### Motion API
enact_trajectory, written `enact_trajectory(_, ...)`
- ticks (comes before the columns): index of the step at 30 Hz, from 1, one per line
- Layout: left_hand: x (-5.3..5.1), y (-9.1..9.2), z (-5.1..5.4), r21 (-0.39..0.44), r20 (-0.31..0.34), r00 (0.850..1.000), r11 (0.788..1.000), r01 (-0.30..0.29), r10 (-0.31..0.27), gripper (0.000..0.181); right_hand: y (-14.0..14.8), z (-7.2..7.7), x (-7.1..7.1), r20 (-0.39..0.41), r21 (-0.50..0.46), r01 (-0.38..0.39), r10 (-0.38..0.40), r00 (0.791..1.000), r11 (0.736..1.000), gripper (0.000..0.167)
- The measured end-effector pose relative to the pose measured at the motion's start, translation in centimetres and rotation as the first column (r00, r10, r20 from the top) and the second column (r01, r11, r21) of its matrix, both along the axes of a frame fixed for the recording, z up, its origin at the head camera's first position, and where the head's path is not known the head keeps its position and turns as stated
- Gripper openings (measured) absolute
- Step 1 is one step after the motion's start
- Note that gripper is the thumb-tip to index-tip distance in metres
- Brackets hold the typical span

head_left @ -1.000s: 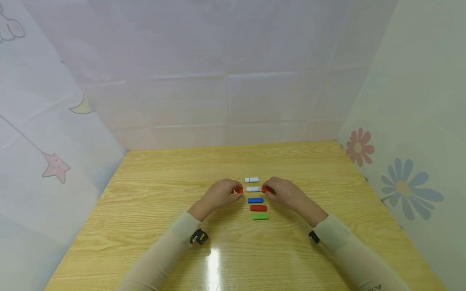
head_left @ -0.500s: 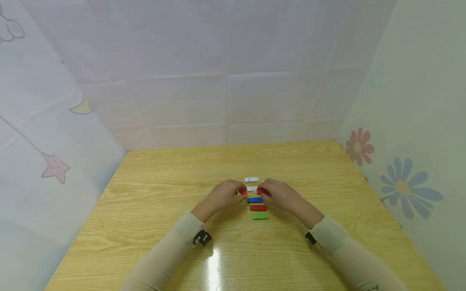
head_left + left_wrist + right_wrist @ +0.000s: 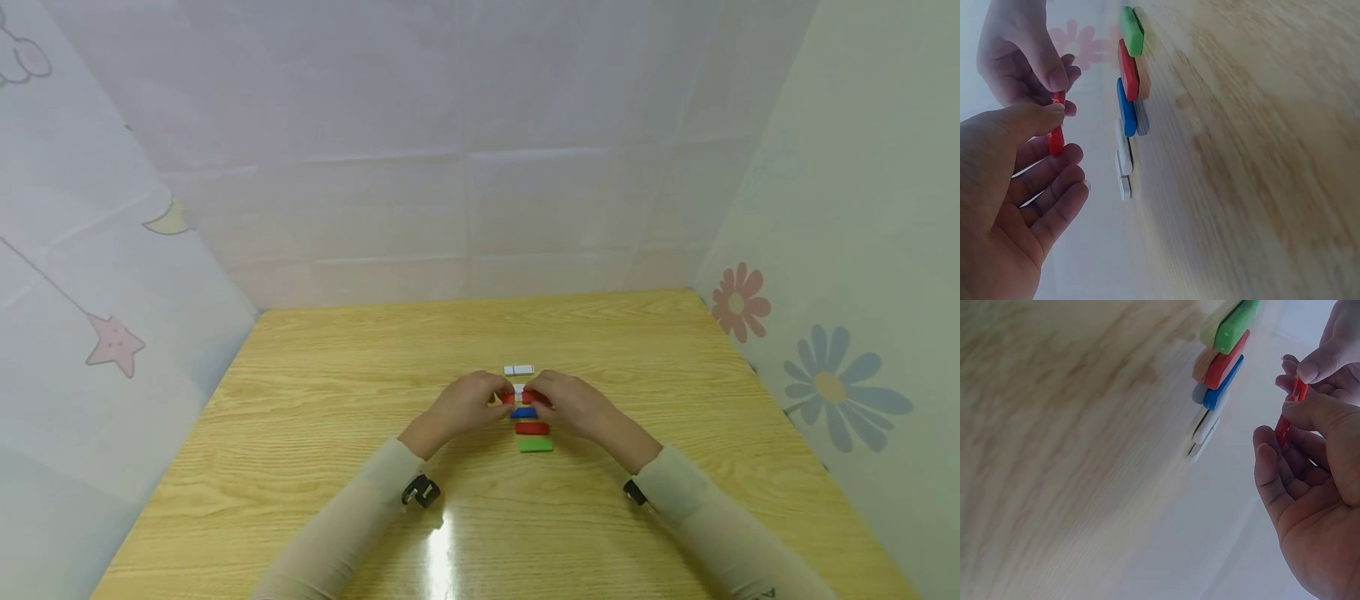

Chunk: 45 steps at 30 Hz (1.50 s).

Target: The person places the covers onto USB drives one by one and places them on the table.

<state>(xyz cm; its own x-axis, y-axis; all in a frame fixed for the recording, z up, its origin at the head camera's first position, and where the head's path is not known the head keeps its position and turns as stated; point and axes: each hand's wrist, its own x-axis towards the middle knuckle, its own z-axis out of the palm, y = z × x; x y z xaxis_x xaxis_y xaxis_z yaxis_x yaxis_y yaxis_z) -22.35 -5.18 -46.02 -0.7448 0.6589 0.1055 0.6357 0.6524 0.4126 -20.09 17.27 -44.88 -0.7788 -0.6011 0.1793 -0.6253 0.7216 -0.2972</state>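
Observation:
My left hand (image 3: 467, 404) pinches a red cap (image 3: 1055, 141) between thumb and fingers. Opposite it, my right hand (image 3: 576, 406) pinches a red USB flash drive (image 3: 1282, 430), its pale connector pointing left toward the cap. In the head view the two red parts are close together just above the row of drives; fingers hide whether they touch. Beneath and behind them lies a white USB flash drive (image 3: 519, 387), partly covered by the hands. Just in front of the hands is a blue USB flash drive (image 3: 523, 412).
Nearer on the wooden table (image 3: 315, 383) lie another red flash drive (image 3: 532, 428) and a green one (image 3: 536, 446). A white drive with a dark line (image 3: 519, 370) is at the far end of the row. Patterned sheets (image 3: 465, 208) enclose the table's back and sides.
Both hands have moved toward each other, bringing the red cap and the red flash drive's connector much closer together. The drives on the table have stayed in place.

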Motion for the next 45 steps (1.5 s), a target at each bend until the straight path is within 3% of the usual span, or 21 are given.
enact_trajectory(13, -0.03, 0.13, -0.01, 0.004, -0.011, 1.000, 1.000, -0.004, 0.004, 0.019, 0.02, 0.00, 0.05, -0.026, -0.007, -0.030, 0.030, 0.999, 1.000, 0.017)
enact_trajectory(29, -0.17, 0.43, 0.20, 0.006, -0.045, 0.999, 1.000, -0.005, 0.005, 0.020, -0.54, 0.40, -0.08, 0.019, -0.009, -0.025, 0.025, 1.000, 1.000, 0.016)
enact_trajectory(37, -0.21, 0.47, 0.17, 0.008, -0.018, 1.000, 1.000, -0.017, 0.017, 0.021, -0.77, 0.54, -0.02, -0.022, -0.009, -0.037, 0.037, 0.999, 0.999, 0.017)
enact_trajectory(45, 0.01, 0.68, 0.36, 0.000, -0.048, 0.999, 1.000, -0.003, 0.003, 0.018, -0.94, 0.58, -0.05, -0.039, -0.010, -0.047, 0.047, 0.998, 0.999, 0.020)
